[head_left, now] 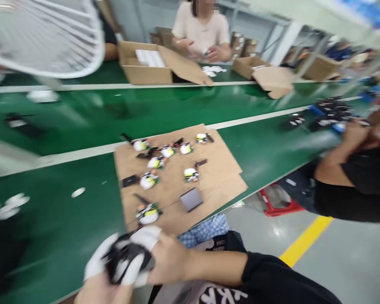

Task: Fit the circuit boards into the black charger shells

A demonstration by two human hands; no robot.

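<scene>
Long green workbench [66, 126], grey floor [351, 253] with a yellow line [304, 240].

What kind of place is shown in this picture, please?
Most likely a factory assembly line. A long green conveyor belt runs between seated workers, small circuit boards lie on a cardboard sheet, and open cartons stand along the far side.

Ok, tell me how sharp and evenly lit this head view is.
Head view: motion blur smears everything, worst at the fan guard top left and the co-worker's arm at right; the circuit boards on the cardboard sheet stay recognisable; overhead lights leave soft glare on the green belt; both hands, left hand and right hand, are blurred around a dark part.
</scene>
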